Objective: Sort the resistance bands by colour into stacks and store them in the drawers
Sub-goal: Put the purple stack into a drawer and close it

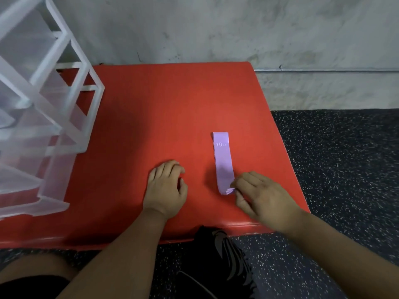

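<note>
The stack of lilac bands lies flat and lengthwise on the red bench, well apart from the clear drawers at the left, probably squared up so it lifts as one. The right hand pinches its near end, where the layers show, likely to keep them together, while the left hand rests nearby on the bench, loosely curled and holding nothing
</note>
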